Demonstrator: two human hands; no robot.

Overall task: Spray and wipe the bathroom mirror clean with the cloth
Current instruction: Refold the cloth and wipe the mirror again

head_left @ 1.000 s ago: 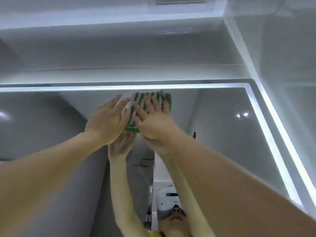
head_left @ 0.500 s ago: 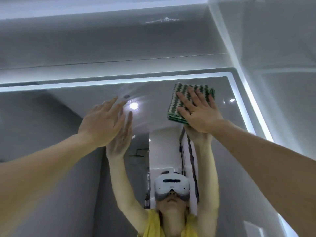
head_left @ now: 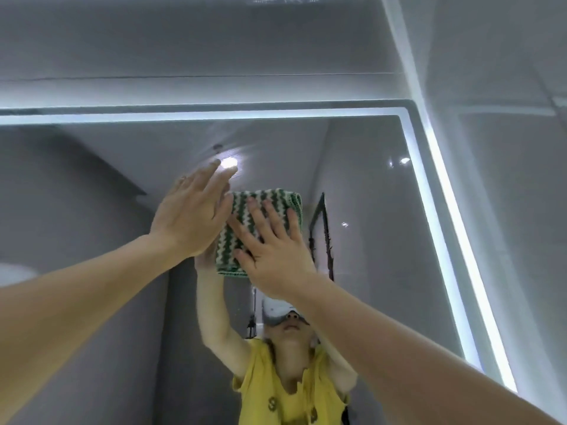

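A: What is seen from the head view, near the top of the glass?

B: A folded cloth, striped in green and white zigzags, is pressed flat against the bathroom mirror. It is held there by the right hand, whose fingers are spread and kept straight over the cloth's lower right part. Nothing is curled round it; the cloth is only pushed against the glass by the palm and fingers.

A: And the left hand?

B: It is laid flat as well, fingers straight and close together, pointed up and to the right. It is placed just beside the cloth's left edge, and part of that edge is covered by it. Whether the cloth itself is touched by it cannot be told. Nothing is gripped in it.

A: Where on the mirror is the cloth found?

B: In the upper middle, below the lit strip that is run along the top edge and down the right edge of the mirror. The right strip is kept well apart from the cloth. A bright ceiling light is reflected just above the left hand's fingertips.

A: What else is reflected?

B: A person in a yellow top with a white headset is seen below the hands, both arms raised. A dark door frame is shown to the right of the cloth. Grey wall panels are seen above the mirror.
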